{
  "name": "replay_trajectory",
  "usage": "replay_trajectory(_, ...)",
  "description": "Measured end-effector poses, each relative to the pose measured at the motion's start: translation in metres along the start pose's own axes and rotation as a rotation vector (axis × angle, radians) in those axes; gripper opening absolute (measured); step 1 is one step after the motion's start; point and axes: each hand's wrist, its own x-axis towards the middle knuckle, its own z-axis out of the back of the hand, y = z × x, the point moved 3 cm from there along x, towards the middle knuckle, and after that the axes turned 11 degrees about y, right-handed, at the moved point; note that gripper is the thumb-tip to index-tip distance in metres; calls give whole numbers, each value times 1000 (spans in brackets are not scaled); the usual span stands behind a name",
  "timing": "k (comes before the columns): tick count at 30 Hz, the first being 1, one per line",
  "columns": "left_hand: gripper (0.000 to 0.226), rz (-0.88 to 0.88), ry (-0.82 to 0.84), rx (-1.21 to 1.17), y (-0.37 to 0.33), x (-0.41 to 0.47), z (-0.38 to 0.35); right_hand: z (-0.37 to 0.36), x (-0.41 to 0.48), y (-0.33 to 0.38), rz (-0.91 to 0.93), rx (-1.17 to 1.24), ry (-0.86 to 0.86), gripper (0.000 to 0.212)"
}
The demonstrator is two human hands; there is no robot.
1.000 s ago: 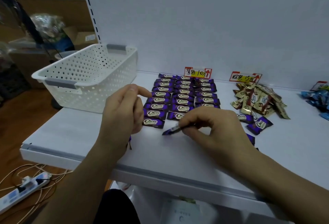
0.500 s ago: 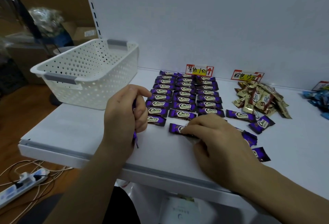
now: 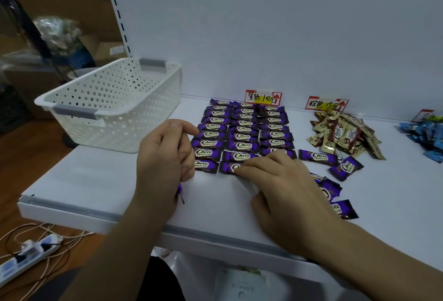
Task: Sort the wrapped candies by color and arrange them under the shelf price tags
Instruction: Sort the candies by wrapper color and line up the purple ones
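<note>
Probably light, crinkly and slippery, these glossy purple foil-wrapped candies: best pinched at a crimped end, or slid flat. Laid in three columns just near of the red-and-yellow paper price tag, handwritten "紫色 10元"; "Choco" printed on each. Left hand curled round at least one more, wrapper end poking out; right hand flat, fingertips pressing the nearest middle-column piece.

Plain white back panel above a white shelf, slotted metal upright at its left edge. Brown wooden floor to the left, with a white power strip and loose cables lying on it. Cardboard boxes and a crinkled plastic bag farther back. Dim, even light.
</note>
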Motion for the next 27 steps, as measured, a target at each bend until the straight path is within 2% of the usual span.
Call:
replay_trajectory(4, 36, 1, -11, -4, 0, -1, -1, -1, 0, -1, -5, 13, 36, 52)
replay_trajectory(7, 34, 38, -71, -76, 0, 0, -2, 5, -2, 0, 30, 79, -73, 51)
replay_trajectory(10, 28, 132, -209, -321, 3, 5, -11, 24, -3, -1, 59, 334, -239, 30)
replay_trajectory(12, 24, 173, -280, -487, 4, 11, -26, 33, 3, 0, 87, 582, -169, 17)
replay_trajectory(14, 22, 203, -325, -593, 6, 17, -43, 35, 11, 1, 111, 798, -42, 23)
replay_trajectory(16, 23, 224, -340, -628, 6, 20, -60, 36, 14, -2, 105, 872, -47, 30)
replay_trajectory(20, 24, 177, -355, -569, 4, 17, -76, 39, 10, -13, 87, 913, -170, 18)
replay_trajectory(23, 24, 131, -277, -546, 4, 16, -69, 41, 5, -28, 18, 1061, -247, 21)
replay_trajectory(25, 25, 60, -181, -320, 2, 13, -54, 43, 0, -40, -50, 1166, -250, 23)
replay_trajectory(27, 24, -67, -49, 42, -3, 6, -37, 44, -5, -51, -113, 1157, -223, 22)
